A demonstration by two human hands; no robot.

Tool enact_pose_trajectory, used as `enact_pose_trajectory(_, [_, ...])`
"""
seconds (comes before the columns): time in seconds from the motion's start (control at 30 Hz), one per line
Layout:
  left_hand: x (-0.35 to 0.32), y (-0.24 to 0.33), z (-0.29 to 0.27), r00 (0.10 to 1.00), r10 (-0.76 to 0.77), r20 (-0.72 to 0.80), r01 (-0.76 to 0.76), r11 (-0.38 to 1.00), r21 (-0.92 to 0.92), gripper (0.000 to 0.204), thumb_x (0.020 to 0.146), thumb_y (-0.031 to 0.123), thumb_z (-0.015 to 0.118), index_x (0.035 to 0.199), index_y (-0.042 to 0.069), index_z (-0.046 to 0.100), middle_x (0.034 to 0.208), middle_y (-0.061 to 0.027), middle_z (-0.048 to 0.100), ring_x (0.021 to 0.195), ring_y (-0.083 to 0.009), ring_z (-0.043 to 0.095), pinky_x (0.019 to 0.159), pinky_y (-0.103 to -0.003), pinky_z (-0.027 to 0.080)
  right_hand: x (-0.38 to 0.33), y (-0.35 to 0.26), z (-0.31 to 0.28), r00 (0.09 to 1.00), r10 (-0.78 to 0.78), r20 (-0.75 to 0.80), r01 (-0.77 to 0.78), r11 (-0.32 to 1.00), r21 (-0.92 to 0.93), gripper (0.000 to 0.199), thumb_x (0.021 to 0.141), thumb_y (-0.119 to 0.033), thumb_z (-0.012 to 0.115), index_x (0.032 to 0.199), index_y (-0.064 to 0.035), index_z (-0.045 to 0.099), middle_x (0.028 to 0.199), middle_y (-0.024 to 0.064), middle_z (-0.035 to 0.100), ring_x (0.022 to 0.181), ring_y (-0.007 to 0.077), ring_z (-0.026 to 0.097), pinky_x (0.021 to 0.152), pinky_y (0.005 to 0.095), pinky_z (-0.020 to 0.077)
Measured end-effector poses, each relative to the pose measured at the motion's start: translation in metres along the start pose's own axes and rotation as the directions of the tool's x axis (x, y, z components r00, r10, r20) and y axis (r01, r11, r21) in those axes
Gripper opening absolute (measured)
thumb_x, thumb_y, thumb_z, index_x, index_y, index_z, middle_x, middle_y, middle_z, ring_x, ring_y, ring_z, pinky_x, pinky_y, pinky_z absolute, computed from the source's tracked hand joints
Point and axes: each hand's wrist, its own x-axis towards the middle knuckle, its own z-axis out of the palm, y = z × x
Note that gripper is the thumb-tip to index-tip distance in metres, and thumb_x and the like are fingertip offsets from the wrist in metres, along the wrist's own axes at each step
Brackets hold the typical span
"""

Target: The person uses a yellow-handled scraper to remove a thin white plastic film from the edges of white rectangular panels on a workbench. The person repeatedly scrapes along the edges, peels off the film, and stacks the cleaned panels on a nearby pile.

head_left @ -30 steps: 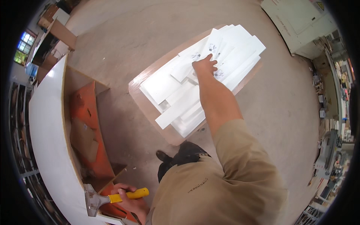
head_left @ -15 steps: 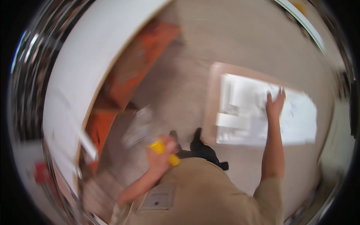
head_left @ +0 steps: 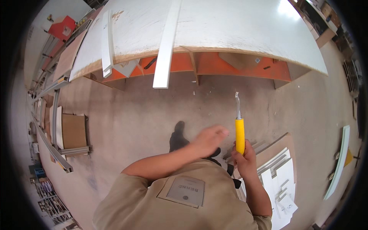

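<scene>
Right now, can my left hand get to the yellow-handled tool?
Probably yes: the left hand is near the yellow-handled tool with nothing visible between, though the right hand grips it.

We saw dark printed lettering [head_left: 190, 189] on the grey rectangular patch [head_left: 174, 198] on the front of the tan, short-sleeved cloth shirt [head_left: 149, 214].

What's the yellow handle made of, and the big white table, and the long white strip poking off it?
The yellow handle in the right hand looks like plastic or rubber: ribbed and evenly coloured. The white table is probably wood board with a shiny white coating, since its edge shows brown. The long white strip looks smooth, maybe coated board or plastic; I can't tell what's inside.
</scene>
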Motion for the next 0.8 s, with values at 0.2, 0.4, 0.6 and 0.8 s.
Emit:
enact_pose_trajectory(0.2, [0.007,-0.082,-0.204,0.740,-0.064,-0.670,0.193,0.974,0.120,0.030,0.098,0.032,0.061,0.101,0.002,0.065,0.087,-0.0045,0.064,0.084,-0.0158,0.061,0.075,-0.031,0.050,0.059,-0.005,0.080,0.987,-0.020,-0.160,-0.027,0.958,-0.286,0.035,0.090,-0.001,0.062,0.123,-0.0029,0.052,0.082,0.0006,0.056,0.070,0.0077,0.053,0.061,0.0244,0.0445])
enact_pose_trajectory(0.4, [0.057,-0.085,-0.290,0.958,-0.281,-0.057,0.251,0.917,-0.309,0.036,0.100,0.035,0.061,0.096,-0.001,0.063,0.084,-0.0070,0.065,0.080,-0.0196,0.071,0.064,-0.030,0.056,0.113,-0.014,0.168,0.972,-0.029,-0.234,-0.048,0.947,-0.317,0.045,0.092,-0.007,0.064,0.133,-0.0052,0.048,0.081,0.0041,0.057,0.070,0.0123,0.054,0.065,0.0280,0.0448])
enact_pose_trajectory(0.6, [0.074,-0.096,-0.302,0.956,-0.209,0.206,0.279,0.868,-0.411,0.029,0.099,0.025,0.062,0.090,-0.003,0.063,0.079,-0.0056,0.062,0.075,-0.0182,0.070,0.065,-0.030,0.055,0.141,-0.079,0.232,0.943,-0.186,-0.277,-0.035,0.771,-0.636,0.056,0.092,-0.008,0.061,0.145,-0.0071,0.044,0.084,0.0139,0.061,0.070,0.0233,0.061,0.066,0.0338,0.0488])
enact_pose_trajectory(0.8, [0.093,-0.112,-0.293,0.963,-0.146,0.228,0.250,0.805,-0.538,0.026,0.097,0.019,0.064,0.116,0.001,0.064,0.103,-0.0054,0.068,0.097,-0.0133,0.065,0.083,-0.030,0.054,0.150,-0.099,0.260,0.924,-0.383,-0.006,0.145,0.364,-0.920,0.059,0.089,-0.007,0.063,0.146,-0.0101,0.048,0.092,0.0154,0.064,0.071,0.0354,0.064,0.062,0.0420,0.0525])
